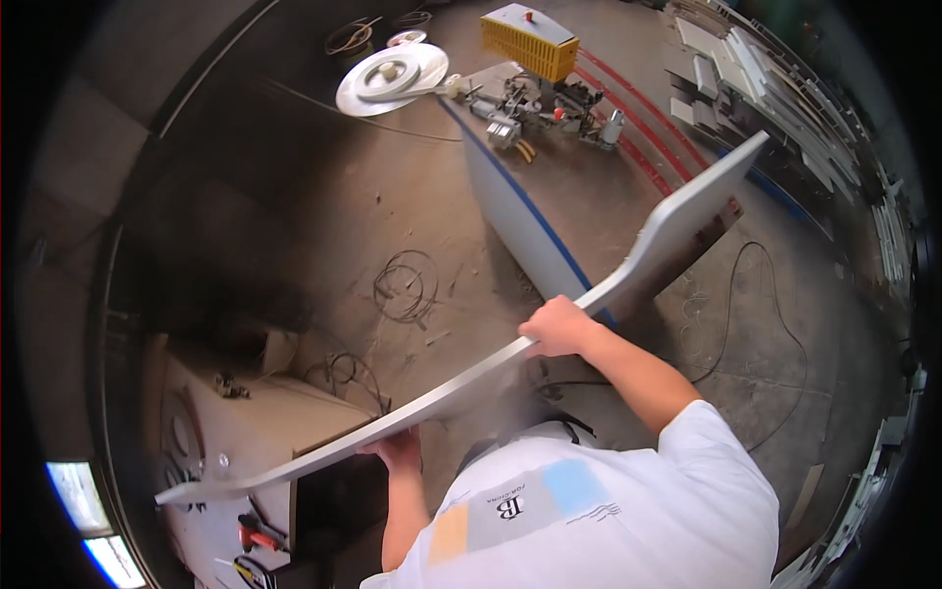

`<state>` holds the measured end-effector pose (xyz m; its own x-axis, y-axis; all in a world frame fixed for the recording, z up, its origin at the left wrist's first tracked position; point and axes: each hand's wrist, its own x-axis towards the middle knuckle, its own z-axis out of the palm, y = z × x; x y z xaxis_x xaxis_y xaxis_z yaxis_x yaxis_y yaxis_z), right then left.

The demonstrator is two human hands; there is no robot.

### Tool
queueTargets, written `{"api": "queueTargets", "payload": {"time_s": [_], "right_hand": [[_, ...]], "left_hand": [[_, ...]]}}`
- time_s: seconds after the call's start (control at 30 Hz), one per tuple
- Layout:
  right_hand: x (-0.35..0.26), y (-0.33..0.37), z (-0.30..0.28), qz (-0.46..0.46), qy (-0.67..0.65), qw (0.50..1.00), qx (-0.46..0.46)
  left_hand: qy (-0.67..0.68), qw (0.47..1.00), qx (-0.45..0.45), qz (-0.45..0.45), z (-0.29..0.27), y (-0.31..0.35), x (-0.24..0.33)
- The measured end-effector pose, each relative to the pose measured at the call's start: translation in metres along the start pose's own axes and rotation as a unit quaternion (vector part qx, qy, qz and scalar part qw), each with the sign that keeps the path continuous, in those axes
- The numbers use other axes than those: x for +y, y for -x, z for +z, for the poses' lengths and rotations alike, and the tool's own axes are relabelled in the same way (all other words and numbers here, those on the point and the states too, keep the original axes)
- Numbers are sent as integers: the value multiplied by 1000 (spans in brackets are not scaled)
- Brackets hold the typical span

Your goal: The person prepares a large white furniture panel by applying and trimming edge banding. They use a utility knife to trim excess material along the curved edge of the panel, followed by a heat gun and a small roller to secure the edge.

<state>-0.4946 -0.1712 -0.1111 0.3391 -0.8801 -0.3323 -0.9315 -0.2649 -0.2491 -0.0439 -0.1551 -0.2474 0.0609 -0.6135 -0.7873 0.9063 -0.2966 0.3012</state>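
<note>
A long white board [461,381] with a wavy, curved edge slants across the view from the lower left to the upper right, held up in front of me. My right hand [559,327] is closed over its edge near the middle, fingers curled round the far side. Lower down and to the left, my left hand [397,450] grips the same board from the near, under side; its fingertips are partly hidden behind the board. The far right end of the board overlaps a machine table [535,231] with a blue edge. Its lower left end passes over a wooden workbench [260,378].
On the machine table stand a metal edge-banding unit [535,108], a yellow slotted box [530,41] and a large white reel [392,79]. Coiled cable [405,285] lies on the dusty floor. A red-handled tool [260,533] rests on the workbench. White panel pieces [746,79] are stacked at far right.
</note>
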Motion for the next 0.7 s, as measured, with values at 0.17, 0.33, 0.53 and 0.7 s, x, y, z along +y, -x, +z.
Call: {"api": "queueTargets", "payload": {"time_s": [0.17, 0.33, 0.53, 0.7], "right_hand": [[-65, 79, -3, -7, -17, 999, 48], [-131, 153, 14, -11, -62, 983, 170], [-183, 206, -15, -83, -79, 932, 343], [-206, 247, -28, -74, -288, 858, 419]], "left_hand": [[10, 970, -230, 72, -73, 12, 54], [-39, 974, -194, 108, -18, 120, 101], [-100, 906, -331, 242, 78, 281, 140], [-124, 786, -550, 253, 91, 309, 73]]}}
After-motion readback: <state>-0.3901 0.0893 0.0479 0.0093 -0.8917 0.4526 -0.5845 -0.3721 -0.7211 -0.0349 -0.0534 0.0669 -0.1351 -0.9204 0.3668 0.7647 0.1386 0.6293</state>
